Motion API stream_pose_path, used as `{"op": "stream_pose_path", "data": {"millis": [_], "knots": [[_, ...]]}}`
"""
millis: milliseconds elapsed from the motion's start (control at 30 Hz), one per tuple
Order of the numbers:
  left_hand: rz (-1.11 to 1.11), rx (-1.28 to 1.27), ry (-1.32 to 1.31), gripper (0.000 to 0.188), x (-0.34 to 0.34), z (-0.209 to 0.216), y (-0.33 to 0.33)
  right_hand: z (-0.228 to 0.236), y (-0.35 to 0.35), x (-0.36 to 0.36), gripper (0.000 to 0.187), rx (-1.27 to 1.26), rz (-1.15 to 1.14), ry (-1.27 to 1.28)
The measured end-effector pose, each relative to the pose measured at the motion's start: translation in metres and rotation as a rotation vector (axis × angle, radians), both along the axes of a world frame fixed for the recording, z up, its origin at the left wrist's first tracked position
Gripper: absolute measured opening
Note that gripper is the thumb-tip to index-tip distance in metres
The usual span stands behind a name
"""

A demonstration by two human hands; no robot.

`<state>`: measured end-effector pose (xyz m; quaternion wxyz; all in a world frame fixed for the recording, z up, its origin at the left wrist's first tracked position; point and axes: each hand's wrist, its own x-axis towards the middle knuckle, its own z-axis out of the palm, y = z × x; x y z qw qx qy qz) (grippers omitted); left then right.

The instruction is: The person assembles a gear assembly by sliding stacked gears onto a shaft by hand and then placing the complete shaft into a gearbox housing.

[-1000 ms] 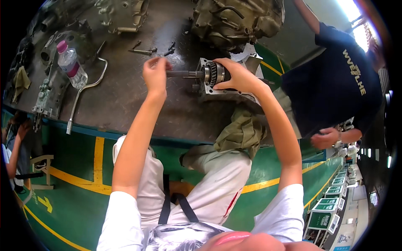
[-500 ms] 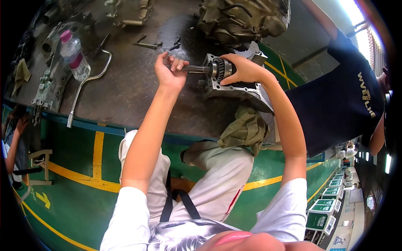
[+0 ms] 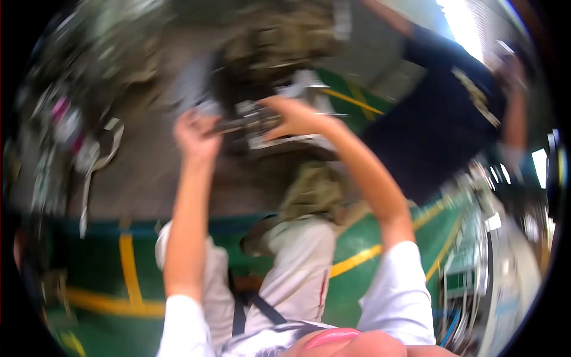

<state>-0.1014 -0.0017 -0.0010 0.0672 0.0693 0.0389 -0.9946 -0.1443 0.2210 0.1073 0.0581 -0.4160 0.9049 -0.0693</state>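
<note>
View rightward, hand [image 3: 198, 135] (left) inside tabletop edge [image 3: 143, 222]

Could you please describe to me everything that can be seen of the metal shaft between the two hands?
The metal shaft looks dark grey: a slender rod on the left, thicker with some shiny bands on the right. It lies nearly level across the picture, its thick part at the pale metal housing. The left grip is at the slender end; blur hides whether it is closed. The right grip spans the thick part, thumb below, fingers above. Finer detail is too blurred.
</note>
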Motion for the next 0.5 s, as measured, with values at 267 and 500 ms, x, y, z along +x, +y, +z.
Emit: {"op": "stream_pose_path", "data": {"millis": [267,500], "knots": [[0.037,-0.065,0.144,0.029,-0.004,-0.052,-0.031,0.087,0.085,0.004,0.055,0.172,-0.370,0.110],[-0.006,-0.037,0.124,0.026,-0.009,-0.050,-0.029,0.122,0.190,0.033,0.058,0.634,-1.040,-0.084]]}}
